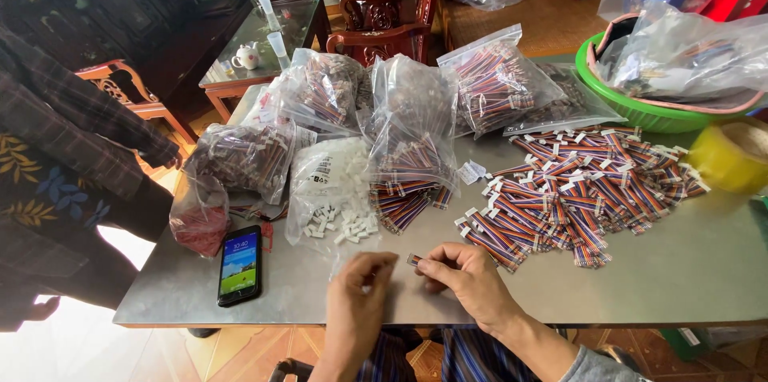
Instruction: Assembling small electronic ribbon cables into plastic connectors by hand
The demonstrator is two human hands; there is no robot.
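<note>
Ribbon cable pieces [580, 190], short striped strips with white plug ends, lie heaped on the right of the grey desk [704, 270], with more in clear bags [412, 122] behind; by the look of them they are light, limp along the wires and stiff only at the plugs, so a pinch at the plug end would likely hold best. A bag of small white connector housings [334, 206] lies open just ahead of the hands, the loose pieces probably slick and easy to scatter. The right hand [464, 276] pinches one short cable piece [414, 259] between thumb and forefinger just above the desk. The left hand [358, 290] has its fingers [376, 266] curled narrow near that piece; whether they hold a housing I cannot tell, since the knuckles cover it. A dark phone [240, 264] lies to the left. A person in a plaid sleeve [76, 118] is cut off at the left edge.
</note>
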